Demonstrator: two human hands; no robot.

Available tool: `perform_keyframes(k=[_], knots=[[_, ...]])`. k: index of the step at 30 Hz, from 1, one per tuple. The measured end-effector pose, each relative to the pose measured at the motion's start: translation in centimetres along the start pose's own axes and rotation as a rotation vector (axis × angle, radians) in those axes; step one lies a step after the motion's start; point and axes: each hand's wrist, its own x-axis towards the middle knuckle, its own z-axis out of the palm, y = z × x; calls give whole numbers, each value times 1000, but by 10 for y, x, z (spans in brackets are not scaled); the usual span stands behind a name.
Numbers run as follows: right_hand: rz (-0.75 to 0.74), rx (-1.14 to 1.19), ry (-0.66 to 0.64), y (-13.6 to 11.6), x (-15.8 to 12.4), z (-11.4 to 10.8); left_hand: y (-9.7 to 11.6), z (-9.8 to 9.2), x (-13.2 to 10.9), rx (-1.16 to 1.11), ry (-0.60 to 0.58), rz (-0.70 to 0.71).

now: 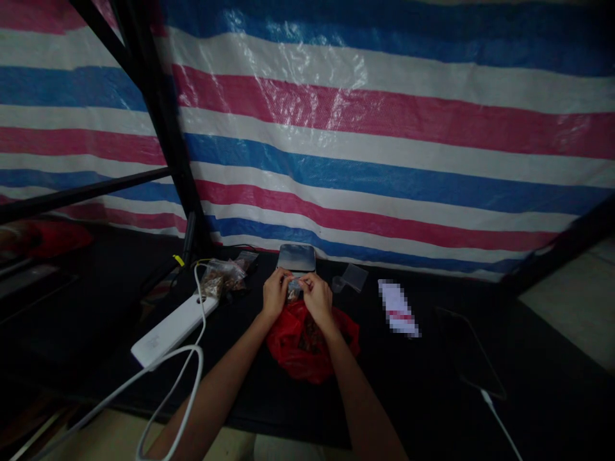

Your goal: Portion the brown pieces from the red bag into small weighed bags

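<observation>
In the head view, my left hand (276, 293) and my right hand (317, 298) meet at the middle of a dark table top. Their fingers pinch a small clear plastic bag (294, 288) from both sides, with something grey inside it that I cannot make out. Just beyond my fingertips is a flat silver digital scale (296, 257). Below my hands lies a crumpled red plastic bag (312, 346) with dark contents. Clear bags of brown pieces (220, 279) sit to the left of my left hand.
A white power strip (168, 331) lies at left, with white cable looping towards the bottom of the view. Small clear sleeves (354, 277) and a blurred white packet (398, 308) lie right. A dark phone or tablet (468, 352) has a white cable. A striped tarpaulin (365, 147) hangs behind.
</observation>
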Motion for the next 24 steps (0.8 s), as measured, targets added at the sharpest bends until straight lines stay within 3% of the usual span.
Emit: perform_keyframes(k=[5, 11, 24], knots=[[2, 24, -21, 1, 1, -1, -2, -1, 4, -48, 12, 2], [-7, 6, -4, 5, 3, -7, -8, -1, 5, -147, -160, -21], [16, 118, -34, 3, -1, 0, -10, -4, 0, -29, -101, -5]])
